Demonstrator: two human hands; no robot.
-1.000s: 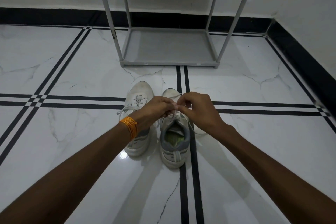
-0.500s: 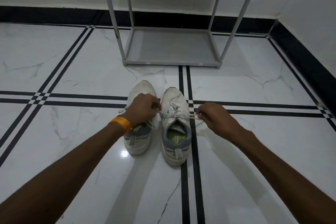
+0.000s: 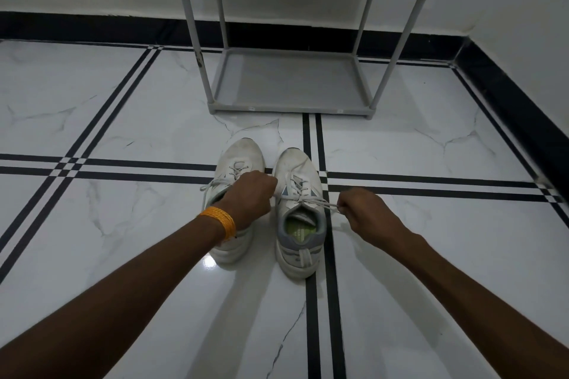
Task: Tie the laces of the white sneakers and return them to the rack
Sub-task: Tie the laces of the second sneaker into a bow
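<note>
Two white sneakers stand side by side on the floor, toes toward the rack. The right sneaker has a grey collar and a green insole. Its lace is stretched sideways between my two hands. My left hand, with an orange band on the wrist, is closed on the lace's left end and covers the middle of the left sneaker. My right hand pinches the lace's right end just right of the shoe. Loose laces hang off the left sneaker's left side.
A grey shoe rack stands against the wall straight ahead, its bottom shelf bare and a higher shelf above. The floor is glossy white marble with black stripes. A black skirting runs along the far wall and the right wall.
My hands were together over the right sneaker's tongue; they have since drawn apart, left hand to the left and right hand to the right, pulling the lace taut.
</note>
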